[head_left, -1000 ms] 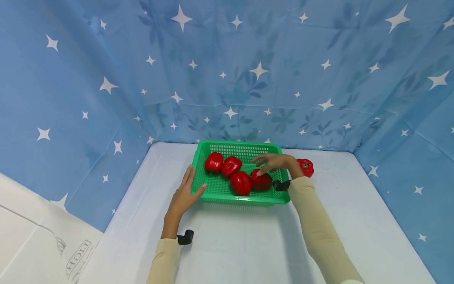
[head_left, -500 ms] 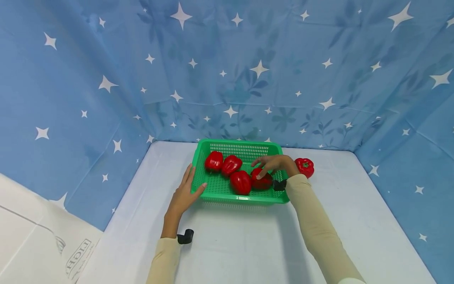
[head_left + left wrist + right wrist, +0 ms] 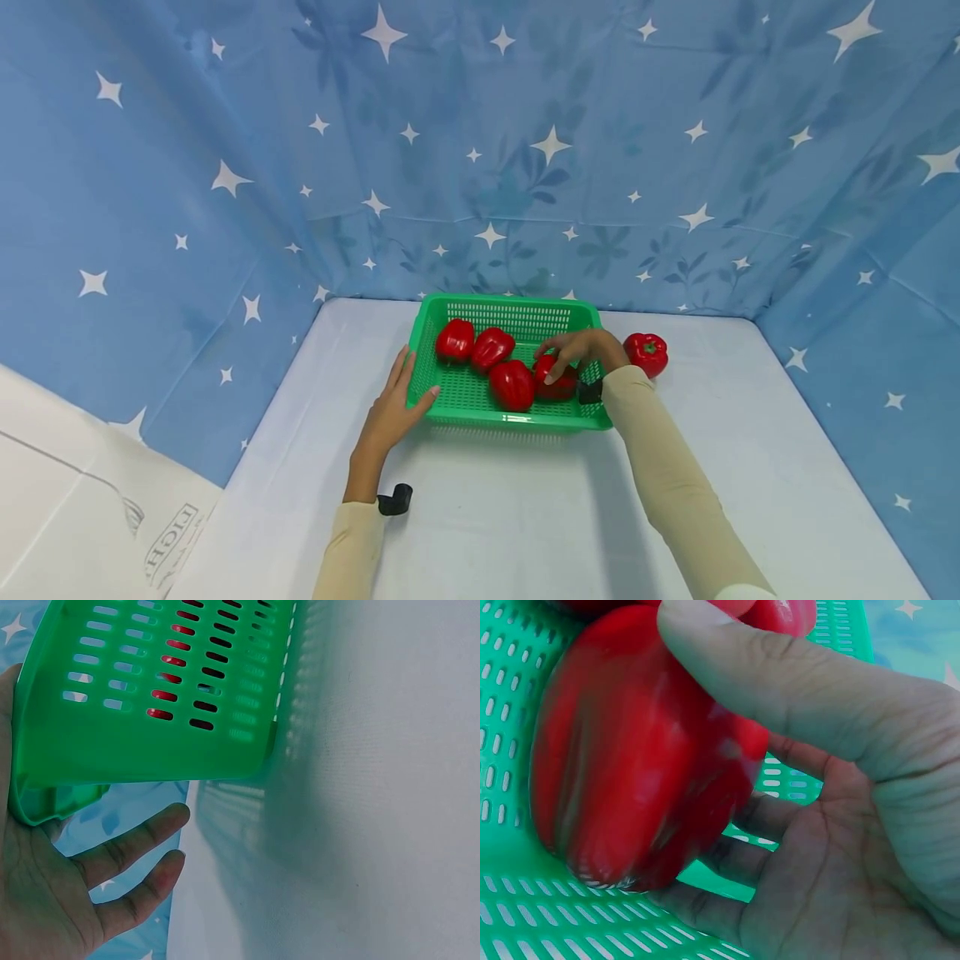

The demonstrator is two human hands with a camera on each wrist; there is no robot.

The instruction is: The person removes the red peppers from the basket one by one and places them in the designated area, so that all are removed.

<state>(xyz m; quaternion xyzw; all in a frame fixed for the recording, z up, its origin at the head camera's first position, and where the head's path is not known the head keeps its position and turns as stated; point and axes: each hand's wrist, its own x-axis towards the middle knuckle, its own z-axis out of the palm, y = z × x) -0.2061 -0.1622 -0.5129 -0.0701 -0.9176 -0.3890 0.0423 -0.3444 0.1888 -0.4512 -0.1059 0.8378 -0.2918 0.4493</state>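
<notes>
In the head view a green plastic basket (image 3: 450, 414) holds several red bell peppers. My right hand (image 3: 590, 346) reaches in over its right side and grips the rightmost bell pepper (image 3: 557, 388). In the right wrist view the thumb lies over this pepper and the fingers curl round its far side. Beside it sit another pepper (image 3: 512, 387), one near the middle (image 3: 492, 349) and one at the left (image 3: 454, 341). My left hand (image 3: 390, 412), fingers spread and fairly straight, rests at the basket's left rim; the left wrist view has the slotted wall (image 3: 135, 754) against it.
One more red bell pepper (image 3: 648, 355) lies on the white tabletop (image 3: 495, 517) just right of the basket, partly behind the right wrist. A blue starry curtain (image 3: 480, 167) hangs behind the table and along both sides. A pale printed panel (image 3: 97, 492) fills the lower left.
My right hand has lowered slightly onto the rightmost pepper, and its thumb and fingers have closed in round it. The left hand keeps its place at the rim.
</notes>
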